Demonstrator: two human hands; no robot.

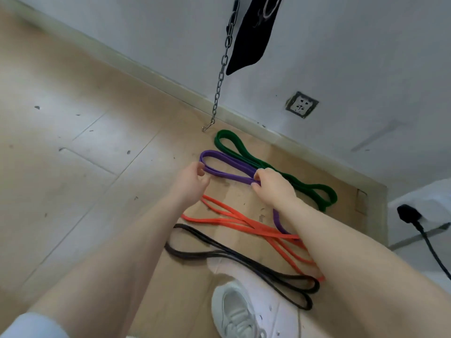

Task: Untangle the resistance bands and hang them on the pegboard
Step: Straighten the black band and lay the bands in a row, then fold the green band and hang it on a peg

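Down on the floor by the far wall we've got the purple band (227, 167) pinched in both grips, left hand (192, 179) at its loop end, right hand (273, 186) mid-length, and it looks soft, stretchy, light, so grabbing loop ends seems easiest.

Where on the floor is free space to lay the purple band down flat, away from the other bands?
Free: the pale tiled floor left of the cardboard sheet, and the bare cardboard strip between the left hand and the hanging chain. Crowded: the cardboard's middle and right, where the green band, purple band, orange band and black band lie close.
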